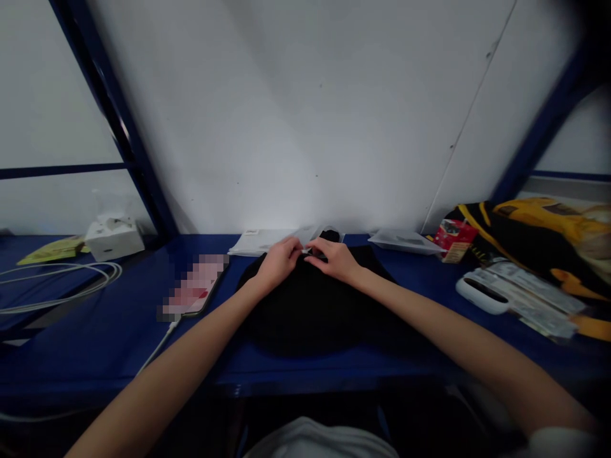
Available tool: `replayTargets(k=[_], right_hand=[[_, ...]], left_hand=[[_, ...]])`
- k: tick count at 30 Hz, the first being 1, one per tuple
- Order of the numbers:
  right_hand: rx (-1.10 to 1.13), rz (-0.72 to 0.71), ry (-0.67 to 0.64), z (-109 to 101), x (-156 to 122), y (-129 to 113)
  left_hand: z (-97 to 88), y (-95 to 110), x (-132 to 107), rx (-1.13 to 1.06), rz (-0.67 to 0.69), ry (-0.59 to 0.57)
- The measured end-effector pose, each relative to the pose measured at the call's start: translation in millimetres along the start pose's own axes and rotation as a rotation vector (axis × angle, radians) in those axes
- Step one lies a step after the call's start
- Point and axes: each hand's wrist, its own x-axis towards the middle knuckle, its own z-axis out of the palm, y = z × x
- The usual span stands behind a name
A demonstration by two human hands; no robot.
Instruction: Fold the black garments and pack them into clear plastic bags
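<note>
A folded black cloth garment [315, 305] lies in a mound on the blue tabletop [109, 356], directly in front of me. My left hand [281, 262] and my right hand [334, 261] rest on its far edge, with their fingertips close together. Both seem to pinch the black cloth, and a tiny pale bit [305, 251] shows between them. What that bit is, I cannot tell. Behind my hands lie a flat white packet [262, 242] and a small dark item [330, 235].
To the left lie a phone with a blurred screen [193, 286], its white cable, a coiled white cord [57, 280] and a white tissue box [113, 239]. To the right are a clear tray [405, 241], a red carton [455, 236], a white device [482, 296] and a black-and-yellow bag [539, 242].
</note>
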Motion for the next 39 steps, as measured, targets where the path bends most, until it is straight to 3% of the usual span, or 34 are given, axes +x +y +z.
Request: replayTargets(k=[6,10,17,24,31,35,39], right_hand=[[-0.338,-0.191,0.073,7,2,4],[-0.406,-0.277,0.108,5,5,12],[-0.282,-0.183,0.144,3,3,13],[-0.238,-0.079,0.105,9,2,12],[-0.332,-0.064,0.055,-2,2,46],[-0.409,-0.128,0.041,-10,-1,50],[-0.445,-0.187,0.066,-9,0,35]], left_hand=[[2.2,6,1,0.026,0.009,0.002],[1.2,10,5,0.108,0.031,-0.008],[-2.8,12,3,0.161,0.058,-0.038],[-1.9,12,3,0.125,0.038,0.017],[-17.9,7,12,0.111,0.002,0.220],[-21.6,9,9,0.361,0.034,0.120],[-17.7,13,7,0.505,0.167,-0.028]])
